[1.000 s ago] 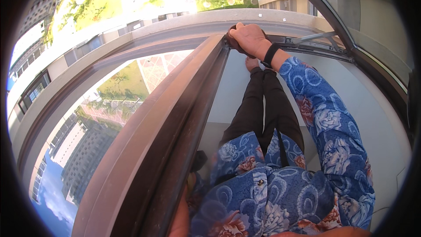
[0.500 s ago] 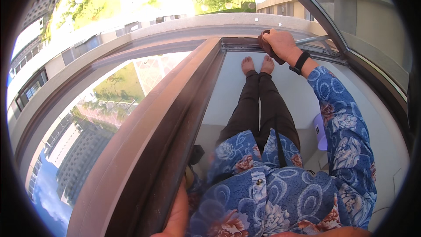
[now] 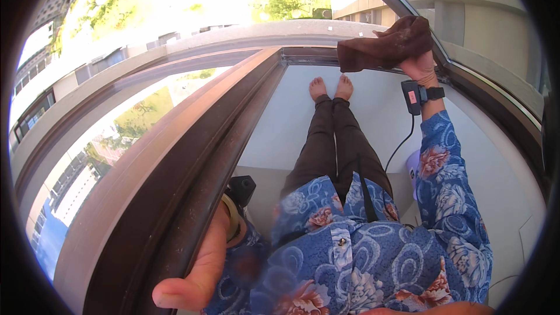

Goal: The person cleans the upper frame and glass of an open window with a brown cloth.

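A crumpled brown cloth (image 3: pixel 385 44) is held in my right hand (image 3: pixel 420 67), which is lifted near the far right corner of the window opening. The cloth spreads left from the fingers and over the far frame. A black band with a small device (image 3: pixel 413 96) circles that wrist. On the left, the brown window sash (image 3: pixel 175 181) stands swung outward with its glass. My left hand (image 3: pixel 198 274) grips the near part of its inner edge. Its thumb lies over the edge; the other fingers are hidden behind the sash.
The bottom window frame (image 3: pixel 309 53) runs across ahead, above my bare feet (image 3: pixel 344 86). A dark curved frame (image 3: pixel 408 9) rises at right. A purple container (image 3: pixel 415 169) stands beside my right sleeve. Outside are a concrete ledge (image 3: pixel 280 32) and greenery. A cable hangs from the wrist device.
My right hand has moved right and turned over, and the cloth now hangs more spread out. The sash has shifted left in view. More of my left hand and thumb shows.
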{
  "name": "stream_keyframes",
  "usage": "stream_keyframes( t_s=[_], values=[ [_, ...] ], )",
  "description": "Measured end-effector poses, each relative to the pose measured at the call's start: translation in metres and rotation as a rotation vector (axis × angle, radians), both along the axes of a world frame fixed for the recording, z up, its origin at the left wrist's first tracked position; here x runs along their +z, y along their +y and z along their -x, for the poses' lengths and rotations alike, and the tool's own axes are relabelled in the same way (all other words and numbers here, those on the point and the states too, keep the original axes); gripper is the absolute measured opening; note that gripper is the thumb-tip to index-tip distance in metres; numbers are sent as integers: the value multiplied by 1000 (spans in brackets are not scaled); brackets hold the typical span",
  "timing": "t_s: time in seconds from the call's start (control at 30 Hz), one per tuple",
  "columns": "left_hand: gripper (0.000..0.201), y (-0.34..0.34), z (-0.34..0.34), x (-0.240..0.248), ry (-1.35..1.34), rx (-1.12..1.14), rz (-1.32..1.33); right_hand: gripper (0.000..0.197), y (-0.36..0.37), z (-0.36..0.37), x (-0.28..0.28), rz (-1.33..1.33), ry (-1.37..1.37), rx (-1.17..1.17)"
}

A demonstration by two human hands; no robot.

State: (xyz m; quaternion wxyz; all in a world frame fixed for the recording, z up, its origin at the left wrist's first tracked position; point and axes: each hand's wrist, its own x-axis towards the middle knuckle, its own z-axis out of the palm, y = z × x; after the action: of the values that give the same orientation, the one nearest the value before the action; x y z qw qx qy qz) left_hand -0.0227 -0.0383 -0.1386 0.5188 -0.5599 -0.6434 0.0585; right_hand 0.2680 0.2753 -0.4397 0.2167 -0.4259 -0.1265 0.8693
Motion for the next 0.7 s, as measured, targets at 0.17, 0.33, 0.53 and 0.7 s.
stream_keyframes(
  t_s=[0.17,0.33,0.53,0.7],
  values=[
    [60,5,2,-11,-22,30,-64,44,40,-23,-41,13,438,192],
    [63,7,4,-14,-12,-9,-44,34,14,20,-28,-755,-621,448],
    [60,3,8,-6,58,33,-25,55,-21,25,6,275,107,298],
    [59,-2,16,-10,40,33,-26,44,-44,7,-4,315,268,116]
  ],
)
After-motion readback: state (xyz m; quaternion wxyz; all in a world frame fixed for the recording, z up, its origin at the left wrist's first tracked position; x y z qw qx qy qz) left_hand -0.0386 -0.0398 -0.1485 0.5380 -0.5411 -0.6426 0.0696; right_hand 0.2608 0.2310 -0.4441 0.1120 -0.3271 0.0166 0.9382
